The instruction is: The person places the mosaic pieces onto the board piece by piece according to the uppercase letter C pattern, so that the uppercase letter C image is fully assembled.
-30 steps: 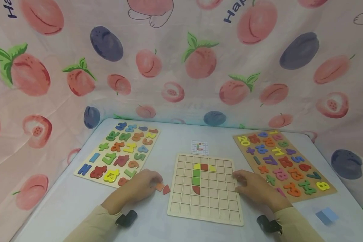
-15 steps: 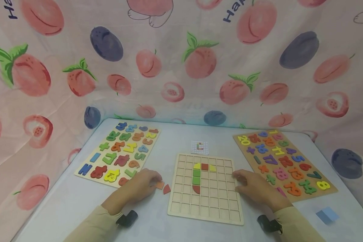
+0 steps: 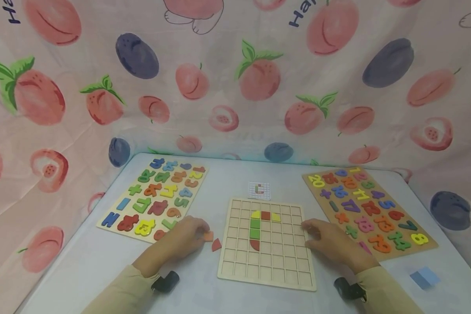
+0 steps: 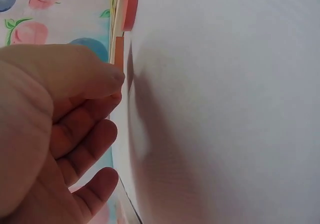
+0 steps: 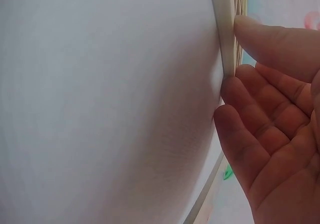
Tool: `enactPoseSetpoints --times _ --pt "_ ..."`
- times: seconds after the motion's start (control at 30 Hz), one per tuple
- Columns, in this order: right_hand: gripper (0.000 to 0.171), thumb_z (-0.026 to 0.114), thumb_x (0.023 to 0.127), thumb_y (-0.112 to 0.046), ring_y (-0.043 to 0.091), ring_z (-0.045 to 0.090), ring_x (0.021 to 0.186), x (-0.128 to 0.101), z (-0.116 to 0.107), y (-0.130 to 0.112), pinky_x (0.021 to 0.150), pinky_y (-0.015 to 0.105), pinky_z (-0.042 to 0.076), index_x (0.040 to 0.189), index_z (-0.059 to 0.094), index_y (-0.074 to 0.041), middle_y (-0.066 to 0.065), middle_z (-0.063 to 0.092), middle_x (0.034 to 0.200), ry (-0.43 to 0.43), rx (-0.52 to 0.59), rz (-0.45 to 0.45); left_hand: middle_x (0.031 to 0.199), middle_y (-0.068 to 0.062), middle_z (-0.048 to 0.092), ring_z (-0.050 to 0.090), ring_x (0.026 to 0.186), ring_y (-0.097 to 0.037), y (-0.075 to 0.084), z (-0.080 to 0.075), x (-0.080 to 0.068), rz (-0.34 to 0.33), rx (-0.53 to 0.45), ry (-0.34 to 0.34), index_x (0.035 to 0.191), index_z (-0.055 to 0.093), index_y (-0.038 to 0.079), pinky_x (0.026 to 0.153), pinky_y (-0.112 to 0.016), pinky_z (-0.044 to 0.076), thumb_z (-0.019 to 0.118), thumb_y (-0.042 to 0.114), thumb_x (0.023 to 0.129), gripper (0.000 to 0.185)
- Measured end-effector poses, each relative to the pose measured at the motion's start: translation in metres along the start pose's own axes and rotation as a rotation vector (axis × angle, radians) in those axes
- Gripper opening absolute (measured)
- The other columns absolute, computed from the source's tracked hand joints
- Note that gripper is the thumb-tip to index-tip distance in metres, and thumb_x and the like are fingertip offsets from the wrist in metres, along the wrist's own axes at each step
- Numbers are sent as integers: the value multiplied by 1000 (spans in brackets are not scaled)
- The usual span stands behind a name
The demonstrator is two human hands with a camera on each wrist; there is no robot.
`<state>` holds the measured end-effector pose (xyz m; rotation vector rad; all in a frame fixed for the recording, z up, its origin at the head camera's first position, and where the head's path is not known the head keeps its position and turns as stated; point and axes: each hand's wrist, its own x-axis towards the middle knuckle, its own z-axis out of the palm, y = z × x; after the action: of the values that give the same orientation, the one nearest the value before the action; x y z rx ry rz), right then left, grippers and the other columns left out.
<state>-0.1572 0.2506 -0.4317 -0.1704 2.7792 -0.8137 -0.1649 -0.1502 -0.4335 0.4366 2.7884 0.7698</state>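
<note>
A wooden grid board (image 3: 276, 266) lies in the middle of the table, with yellow, red and green pieces (image 3: 255, 227) set in its upper cells. Just left of it, my left hand (image 3: 201, 234) pinches an orange square piece (image 3: 209, 236) at its fingertips. In the left wrist view the orange square piece (image 4: 119, 51) shows just past the thumb (image 4: 97, 79). A red quarter-round piece (image 3: 216, 245) lies on the table beside it. My right hand (image 3: 308, 231) rests with relaxed fingers against the board's right edge (image 5: 226, 34).
A number puzzle board (image 3: 155, 198) lies at the left and another (image 3: 366, 209) at the right. A small pattern card (image 3: 259, 190) sits behind the grid board. A blue slip (image 3: 424, 279) lies near the right front. Fruit-print cloth (image 3: 235, 78) walls the table.
The orange square piece has shifted slightly away from me at my left fingertips. The right hand and the grid board have stayed in place.
</note>
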Motion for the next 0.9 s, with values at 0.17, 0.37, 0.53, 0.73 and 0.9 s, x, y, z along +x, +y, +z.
enactPoseSetpoints --times 0.17,0.37,0.53,0.73,0.9 --pt "50 76 87 -16 37 53 127 0 -1 0 102 56 43 134 60 -9 14 59 138 0 4 -14 113 -1 66 58 114 -24 4 -3 2 6 3 15 116 71 11 98 -45 49 74 14 90 27" --pt "49 76 87 -15 37 54 127 0 -1 0 102 55 43 133 60 -8 13 60 137 1 5 -24 113 1 66 57 115 -22 7 -1 6 25 8 28 116 71 14 98 -43 49 74 18 90 26" --pt "50 76 87 -16 37 53 128 0 -1 0 102 55 43 133 61 -9 13 59 137 0 -1 -16 113 0 65 56 115 -22 11 1 9 52 0 31 116 71 12 99 -44 48 73 14 90 26" --pt "49 76 87 -16 37 53 128 1 -1 0 102 55 43 133 61 -9 14 59 138 -2 -4 -12 111 -2 64 56 112 -23 17 3 14 69 0 10 115 71 10 98 -44 48 73 10 88 27" --pt "49 76 87 -16 37 53 128 1 0 2 102 55 43 132 61 -9 14 59 137 3 -4 -22 112 -4 65 55 112 -24 24 5 20 74 -12 -14 114 71 9 99 -45 47 68 5 86 28"
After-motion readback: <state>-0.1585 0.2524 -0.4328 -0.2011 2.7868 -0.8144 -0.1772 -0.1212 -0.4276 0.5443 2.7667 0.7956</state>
